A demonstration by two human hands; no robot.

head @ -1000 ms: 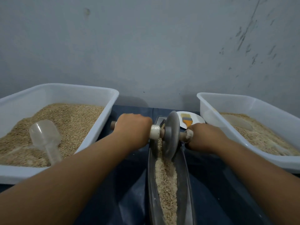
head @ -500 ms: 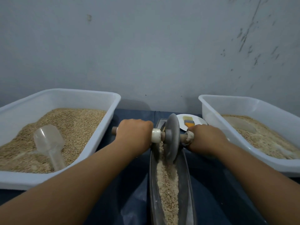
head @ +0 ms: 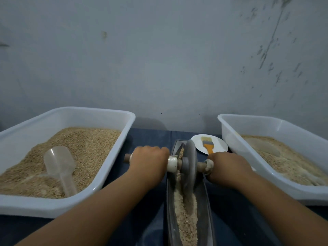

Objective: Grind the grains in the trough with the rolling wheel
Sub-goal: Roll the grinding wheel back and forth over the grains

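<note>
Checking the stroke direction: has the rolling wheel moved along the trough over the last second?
Yes. The rolling wheel has rolled slightly toward the person: more of the white plate shows beyond it.

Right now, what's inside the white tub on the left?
The left tub holds tan grain with a clear plastic scoop lying on it. Whatever lies beneath the grain is covered.

The trough ran down the middle of a narrow lane — a grain-filled tub stood close on its left, another tub close on its right. Bare cloth lay open beyond its far end, except where a plate with a brush sat right of that end.
</note>
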